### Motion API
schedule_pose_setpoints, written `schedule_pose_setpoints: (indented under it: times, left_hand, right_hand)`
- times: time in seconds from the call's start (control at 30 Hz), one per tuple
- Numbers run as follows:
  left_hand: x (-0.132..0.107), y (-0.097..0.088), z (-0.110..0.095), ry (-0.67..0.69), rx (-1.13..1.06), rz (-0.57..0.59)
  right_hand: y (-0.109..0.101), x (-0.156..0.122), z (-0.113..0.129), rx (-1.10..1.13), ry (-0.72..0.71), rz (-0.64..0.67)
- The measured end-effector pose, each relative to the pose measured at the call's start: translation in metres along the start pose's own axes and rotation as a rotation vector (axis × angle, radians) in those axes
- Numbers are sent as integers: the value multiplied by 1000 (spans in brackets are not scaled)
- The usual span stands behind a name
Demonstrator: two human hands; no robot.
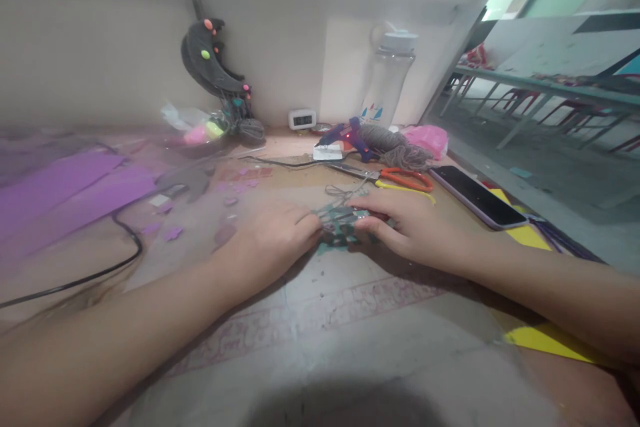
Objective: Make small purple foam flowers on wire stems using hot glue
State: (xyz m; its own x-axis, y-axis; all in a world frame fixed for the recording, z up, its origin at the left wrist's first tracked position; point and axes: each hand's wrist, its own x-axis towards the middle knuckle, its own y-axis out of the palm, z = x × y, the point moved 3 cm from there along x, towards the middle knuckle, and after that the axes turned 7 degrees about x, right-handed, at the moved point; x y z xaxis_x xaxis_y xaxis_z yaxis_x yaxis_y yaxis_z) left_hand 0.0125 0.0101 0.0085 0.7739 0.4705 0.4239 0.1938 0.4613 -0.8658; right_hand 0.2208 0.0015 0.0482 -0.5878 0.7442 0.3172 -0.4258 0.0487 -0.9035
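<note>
Small dark and teal pieces (343, 230) lie in a loose cluster on the table between my hands, too blurred to name. My left hand (277, 237) rests at their left side with its fingers curled down and pressed together; what they hold, if anything, is hidden. From the right, my right hand (405, 223) reaches over the cluster, thumb and fingers closing about a small pale, shiny bit (361, 214). A thin grey string (345, 192) loops just behind the pieces.
Behind my hands are orange-handled scissors (405, 179), a blue glue gun (360, 139), grey yarn (387, 140), a small digital clock (303, 120) and a clear bottle (387, 80). A phone (477, 197) lies right; purple sheets (75, 193) and a black cable (135, 247) left. A dark crescent ornament (205, 60) leans behind.
</note>
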Motion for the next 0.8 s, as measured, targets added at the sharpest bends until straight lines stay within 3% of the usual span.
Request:
schedule_pose_setpoints:
  times: [0.13, 0.37, 0.5, 0.57, 0.63, 0.7, 0.8]
  left_hand:
    - [2, -2, 0, -66, -92, -4]
    - [8, -3, 17, -499, -529, 77]
    - [9, -1, 24, -585, -662, 63]
    - [9, 0, 24, -586, -665, 57]
    - [9, 0, 23, -589, -649, 56]
    - [8, 0, 23, -591, -635, 62]
    - [9, -1, 22, -571, -614, 51]
  right_hand:
    - [0, 3, -10, 67, 43, -71]
    - [9, 10, -22, -91, -37, -53]
    - [-15, -3, 1, 211, 2, -148]
    - [-29, -20, 24, 390, 16, -74]
    - [-33, -38, 50, 473, -93, 153]
    - [-34, -53, 65, 434, -154, 175]
    - [-16, -65, 63, 277, -262, 282]
